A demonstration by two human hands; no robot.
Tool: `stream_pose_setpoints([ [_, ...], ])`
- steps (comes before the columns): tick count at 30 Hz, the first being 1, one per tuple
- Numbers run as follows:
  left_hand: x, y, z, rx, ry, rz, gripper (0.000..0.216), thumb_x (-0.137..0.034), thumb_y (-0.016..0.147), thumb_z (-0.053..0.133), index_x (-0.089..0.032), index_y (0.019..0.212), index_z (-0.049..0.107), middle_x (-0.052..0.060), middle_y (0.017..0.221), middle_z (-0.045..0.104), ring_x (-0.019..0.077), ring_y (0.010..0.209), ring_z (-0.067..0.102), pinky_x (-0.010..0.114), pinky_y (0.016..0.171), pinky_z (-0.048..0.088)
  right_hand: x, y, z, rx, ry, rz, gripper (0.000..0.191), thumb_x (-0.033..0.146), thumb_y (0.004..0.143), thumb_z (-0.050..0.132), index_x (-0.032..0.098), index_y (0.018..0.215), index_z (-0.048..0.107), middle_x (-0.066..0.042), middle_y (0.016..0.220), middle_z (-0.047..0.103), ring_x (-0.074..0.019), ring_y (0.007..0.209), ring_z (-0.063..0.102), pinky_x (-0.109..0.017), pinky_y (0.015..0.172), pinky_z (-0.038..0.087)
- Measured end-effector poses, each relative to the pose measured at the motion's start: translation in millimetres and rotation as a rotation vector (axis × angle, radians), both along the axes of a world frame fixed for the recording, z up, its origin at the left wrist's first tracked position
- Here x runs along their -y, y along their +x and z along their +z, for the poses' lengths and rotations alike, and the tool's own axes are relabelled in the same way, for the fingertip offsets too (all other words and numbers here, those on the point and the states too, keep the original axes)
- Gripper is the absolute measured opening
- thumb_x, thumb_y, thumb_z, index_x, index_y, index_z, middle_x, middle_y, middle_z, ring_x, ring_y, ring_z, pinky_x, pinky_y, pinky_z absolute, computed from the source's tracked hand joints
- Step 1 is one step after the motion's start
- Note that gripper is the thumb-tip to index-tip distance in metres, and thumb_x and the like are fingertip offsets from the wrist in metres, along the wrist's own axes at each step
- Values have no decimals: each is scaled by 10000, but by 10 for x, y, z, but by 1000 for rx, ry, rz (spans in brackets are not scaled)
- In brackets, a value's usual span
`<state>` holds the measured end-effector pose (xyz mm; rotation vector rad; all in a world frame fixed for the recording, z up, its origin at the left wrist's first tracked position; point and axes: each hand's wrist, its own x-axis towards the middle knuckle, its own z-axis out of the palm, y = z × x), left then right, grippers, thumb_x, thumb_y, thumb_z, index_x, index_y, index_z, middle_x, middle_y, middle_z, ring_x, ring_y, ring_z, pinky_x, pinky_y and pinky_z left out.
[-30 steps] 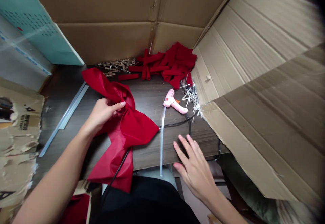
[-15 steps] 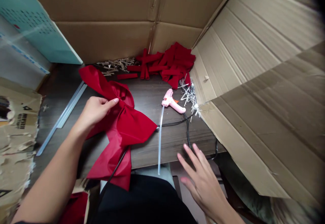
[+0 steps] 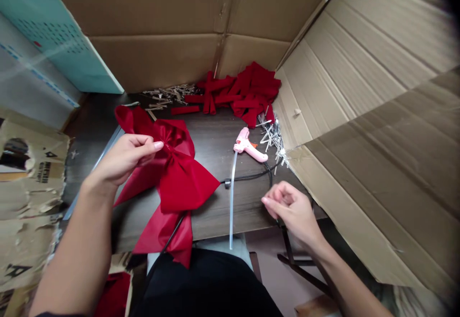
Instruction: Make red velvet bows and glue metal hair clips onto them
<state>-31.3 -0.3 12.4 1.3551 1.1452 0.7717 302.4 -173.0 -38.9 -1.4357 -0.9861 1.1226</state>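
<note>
At a dark table (image 3: 212,149), the left hand (image 3: 125,158) pinches beside a red bow (image 3: 185,180), hold unclear; the right hand (image 3: 293,211) curls loosely, nothing visible inside; a box (image 3: 122,262) holds red fabric (image 3: 115,292).

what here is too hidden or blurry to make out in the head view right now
Head view, all:
- Left hand: its fingers hide whether it touches the bow.
- Right hand: curled, slightly blurred fingers hide whether anything is held.
- Clear strips: partly covered by the left hand and forearm.
- Red cloth at the bottom: cut off by the picture's edge.
- Turquoise panel's marks: too small to read.
</note>
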Motion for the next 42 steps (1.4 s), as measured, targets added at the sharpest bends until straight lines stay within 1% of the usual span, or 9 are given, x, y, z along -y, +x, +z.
stream_pose_setpoints([
  [3, 14, 8, -12, 19, 5, 1, 461, -387, 714, 737, -174, 477, 403, -26, 461, 360, 78, 461, 298, 232, 455, 197, -284, -65, 52, -11, 70, 17, 225, 272, 707, 784, 159, 744, 593, -3, 711, 589, -86, 518, 499, -222, 455, 394],
  [7, 31, 71, -77, 79, 47, 35, 461, -368, 758, 704, -176, 505, 370, -42, 460, 361, 75, 457, 312, 229, 465, 211, -719, -257, 159, -160, 115, 100, 223, 314, 743, 754, 137, 727, 619, 4, 574, 564, -77, 443, 447, -199, 385, 298],
  [9, 65, 140, -101, 80, 138, 101, 442, -358, 786, 678, -175, 518, 378, -46, 461, 379, 74, 458, 318, 228, 470, 229, -897, -408, 216, -315, 112, 183, 246, 320, 737, 760, 135, 701, 603, 3, 568, 562, -71, 446, 445, -177, 374, 252],
  [12, 165, 261, -97, -65, 397, 131, 376, -324, 799, 669, -164, 541, 447, -42, 488, 442, 78, 479, 367, 227, 490, 284, -1061, -668, 290, -559, 39, 308, 272, 306, 730, 771, 141, 683, 559, 12, 589, 548, -51, 443, 424, -154, 371, 190],
  [17, 346, 383, -69, -164, 803, -83, 88, -235, 815, 664, -149, 831, 649, 25, 738, 647, 123, 663, 571, 248, 648, 448, -1146, -1023, 394, -704, -88, 426, 235, 309, 759, 748, 122, 716, 612, -9, 623, 567, -50, 464, 446, -153, 382, 222],
  [20, 381, 405, -103, -142, 931, -108, 154, -193, 814, 667, -144, 959, 655, 57, 809, 667, 138, 716, 604, 260, 667, 485, -1172, -1132, 437, -699, -95, 439, 208, 300, 759, 744, 103, 776, 681, -30, 649, 596, -59, 498, 474, -155, 400, 272],
  [30, 371, 387, -162, -251, 1170, 111, 148, -83, 819, 632, -154, 947, 653, 59, 830, 682, 125, 736, 632, 236, 675, 523, -1247, -1211, 447, -652, -113, 444, 215, 299, 748, 747, 110, 849, 733, -39, 685, 605, -70, 536, 488, -174, 421, 299],
  [37, 292, 309, -246, -422, 1263, 69, 152, -18, 834, 566, -141, 904, 621, 64, 803, 658, 124, 706, 602, 227, 633, 494, -1262, -1254, 418, -706, -139, 459, 228, 289, 740, 752, 110, 880, 740, -34, 691, 599, -69, 545, 495, -176, 427, 290],
  [42, 240, 316, -309, -466, 1343, 42, 230, 28, 809, 533, -125, 972, 587, 98, 830, 652, 154, 729, 590, 265, 643, 495, -1285, -1273, 373, -740, -136, 468, 227, 297, 745, 748, 106, 866, 736, -36, 686, 600, -67, 534, 490, -177, 423, 282],
])
